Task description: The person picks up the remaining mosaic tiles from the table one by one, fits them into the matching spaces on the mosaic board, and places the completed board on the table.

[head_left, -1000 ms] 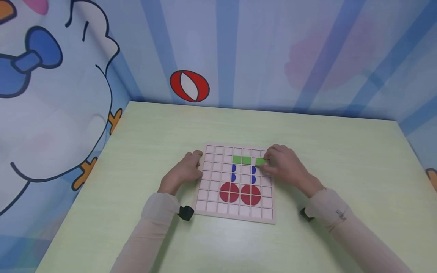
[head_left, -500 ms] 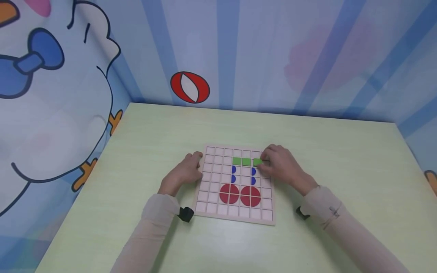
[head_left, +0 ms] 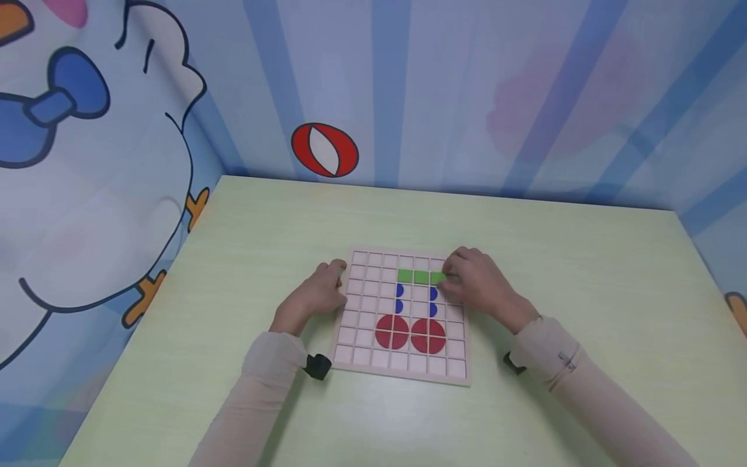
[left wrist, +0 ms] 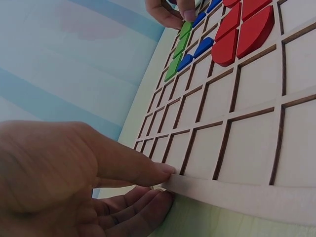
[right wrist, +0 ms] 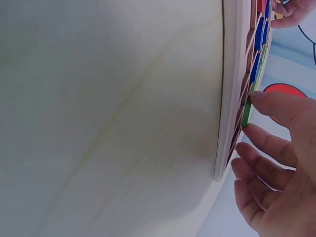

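A pale wooden grid board [head_left: 362, 318] lies on the table. My left hand [head_left: 312, 292] grips its left edge; in the left wrist view the thumb [left wrist: 160, 170] lies on the rim and the fingers curl below it. My right hand [head_left: 481, 282] pinches a green square tile [right wrist: 247, 111] between thumb and index finger, at the right end of a green row. Two more green tiles [head_left: 421, 277] sit to its left in the grid. Below them are blue half-round tiles [head_left: 433, 301] in two columns, and red quarter-round tiles [head_left: 392, 331] forming two discs.
The board rests on a light green table [head_left: 548, 259] whose far edge meets a wall [head_left: 443, 97] with blue stripes and cartoon drawings. Black wrist cameras [head_left: 318, 366] sit at both cuffs.
My right hand has moved left with the green tile, which now lines up close beside the other two. The left hand has stayed on the board's edge.
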Available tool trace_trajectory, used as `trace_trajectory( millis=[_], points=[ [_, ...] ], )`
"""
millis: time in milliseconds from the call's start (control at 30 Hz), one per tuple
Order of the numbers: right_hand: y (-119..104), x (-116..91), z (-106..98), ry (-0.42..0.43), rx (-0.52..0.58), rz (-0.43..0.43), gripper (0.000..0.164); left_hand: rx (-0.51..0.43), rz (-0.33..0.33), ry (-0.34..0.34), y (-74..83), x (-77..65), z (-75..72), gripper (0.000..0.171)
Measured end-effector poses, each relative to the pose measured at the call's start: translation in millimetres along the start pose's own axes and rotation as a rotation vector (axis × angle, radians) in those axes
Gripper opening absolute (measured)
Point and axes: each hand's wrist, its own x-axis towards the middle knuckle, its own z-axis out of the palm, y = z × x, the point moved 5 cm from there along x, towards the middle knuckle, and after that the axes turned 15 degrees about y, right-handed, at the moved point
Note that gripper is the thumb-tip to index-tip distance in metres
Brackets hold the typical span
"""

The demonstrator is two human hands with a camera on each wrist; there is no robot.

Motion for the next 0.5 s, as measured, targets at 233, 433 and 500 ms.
trace_trajectory(
  millis=[233, 433, 500],
  points=[
    [-0.3, 0.3, -0.7, 0.002, 0.002, 0.008, 0.032, -0.003, 0.006, 0.000, 0.2, 1.2, -0.1, 0.067],
    [0.8, -0.2, 0.1, -0.003, 0.008, 0.020, 0.032, -0.013, 0.014, -0.001, 0.2, 1.3, -0.4, 0.067],
    [2.5, -1.1, -1.1, -0.008, 0.013, 0.031, 0.033, -0.014, 0.018, -0.004, -0.1, 1.9, -0.2, 0.067]
  ],
)
